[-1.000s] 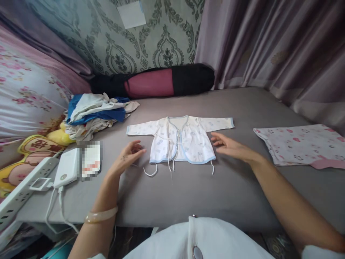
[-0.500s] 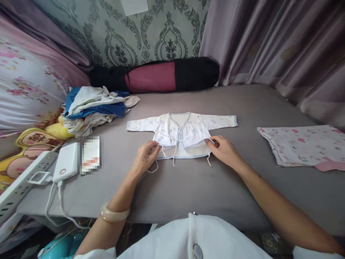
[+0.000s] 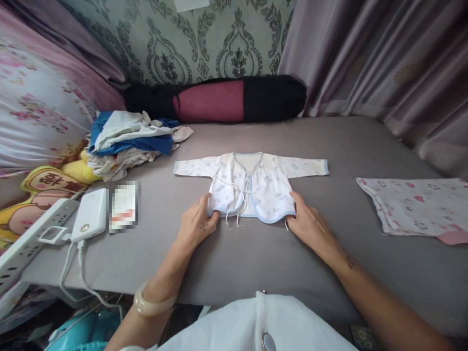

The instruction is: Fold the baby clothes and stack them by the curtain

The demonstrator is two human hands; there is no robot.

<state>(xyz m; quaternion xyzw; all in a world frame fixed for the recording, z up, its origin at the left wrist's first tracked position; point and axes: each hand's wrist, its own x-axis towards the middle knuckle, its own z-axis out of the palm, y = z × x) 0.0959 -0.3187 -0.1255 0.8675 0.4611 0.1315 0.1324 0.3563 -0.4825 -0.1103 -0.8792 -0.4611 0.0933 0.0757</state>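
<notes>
A small white baby shirt (image 3: 268, 187) with blue edging and a pale print lies front up on the grey surface, both sleeves stretched out sideways. Thin white ties hang down its middle, past the hem. My left hand (image 3: 199, 219) pinches the lower left corner of the shirt, thumb near the hem and fingers partly hidden at the side. At the lower right corner, my right hand (image 3: 310, 222) grips the hem the same way. The front panels now lie down over most of the back panel.
Folded pink-and-white printed cloth (image 3: 420, 204) lies at right. On the left are a heap of clothes (image 3: 133, 136), a yellow plush (image 3: 47, 190), a white power bank (image 3: 89, 214) with cables, and a power strip (image 3: 32, 243). A black-and-maroon long bag (image 3: 208, 101) lies along the wall.
The lifted front hem has come down toward me and now covers most of the back panel. Both hands have shifted to the shirt's lower side corners. The view has moved slightly.
</notes>
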